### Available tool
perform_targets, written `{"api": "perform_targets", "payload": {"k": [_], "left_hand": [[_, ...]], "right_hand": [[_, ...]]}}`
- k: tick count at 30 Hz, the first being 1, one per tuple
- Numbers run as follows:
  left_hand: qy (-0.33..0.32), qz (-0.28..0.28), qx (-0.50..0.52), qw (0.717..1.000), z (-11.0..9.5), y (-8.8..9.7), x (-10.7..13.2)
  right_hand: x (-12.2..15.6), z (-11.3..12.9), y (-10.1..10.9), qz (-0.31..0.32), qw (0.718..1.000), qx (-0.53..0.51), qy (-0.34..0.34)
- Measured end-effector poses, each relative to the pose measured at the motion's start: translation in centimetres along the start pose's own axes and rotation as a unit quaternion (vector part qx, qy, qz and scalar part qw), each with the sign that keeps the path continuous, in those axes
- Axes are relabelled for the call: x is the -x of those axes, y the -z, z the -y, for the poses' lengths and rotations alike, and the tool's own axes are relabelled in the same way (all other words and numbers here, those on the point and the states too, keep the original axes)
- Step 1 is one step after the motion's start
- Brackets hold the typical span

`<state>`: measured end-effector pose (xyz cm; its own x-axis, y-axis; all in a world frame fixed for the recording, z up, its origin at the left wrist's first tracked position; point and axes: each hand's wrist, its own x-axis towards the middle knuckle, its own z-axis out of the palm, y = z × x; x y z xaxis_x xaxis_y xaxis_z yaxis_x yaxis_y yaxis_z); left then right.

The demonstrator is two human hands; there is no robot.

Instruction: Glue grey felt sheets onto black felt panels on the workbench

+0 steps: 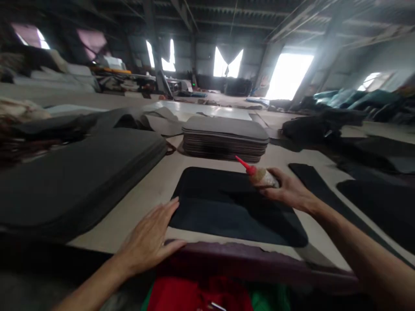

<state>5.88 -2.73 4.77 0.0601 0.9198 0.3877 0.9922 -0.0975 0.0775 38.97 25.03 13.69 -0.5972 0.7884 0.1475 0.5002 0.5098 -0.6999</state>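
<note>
Head view: grasping in right hand a whitish plastic-looking bottle with red conical nozzle, above a black rounded-corner rectangular sheet. Holding left hand open, fingertips at sheet's left edge. Probably best to steady that edge, aiming nozzle before squeezing. Cannot see bottle's contents.

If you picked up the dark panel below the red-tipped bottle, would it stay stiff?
Probably not: the dark panel looks thin and broad, so it may sag at the edges. Lying flat, it seems unlikely to tip or roll.
</note>
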Motion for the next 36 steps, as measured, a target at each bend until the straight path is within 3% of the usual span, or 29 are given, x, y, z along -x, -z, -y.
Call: {"api": "perform_targets", "payload": {"k": [2,7,13,21,36], "left_hand": [[0.034,0.019,0.042,0.998,-0.3,0.3,-0.1],[0.134,0.03,0.136,0.981,-0.2,0.3,-0.2],[0.137,0.008,0.17,0.976,-0.1,-0.2,-0.3],[0.139,0.007,0.14,0.98,-0.5,0.0,-0.3],[0.138,0.019,0.116,0.983,-0.6,0.0,-0.5]], "right_hand": [[1.4,2.1,-0.7,0.049,0.998,0.028,-0.001],[3.3,6.6,-2.2,0.084,0.994,0.061,0.023],[3.3,9.2,-5.7,0.094,0.994,0.027,0.057],[2.2,10.9,-10.2,0.081,0.975,0.073,0.193],[1.0,14.5,-10.0,0.109,0.93,0.193,0.293]]}}
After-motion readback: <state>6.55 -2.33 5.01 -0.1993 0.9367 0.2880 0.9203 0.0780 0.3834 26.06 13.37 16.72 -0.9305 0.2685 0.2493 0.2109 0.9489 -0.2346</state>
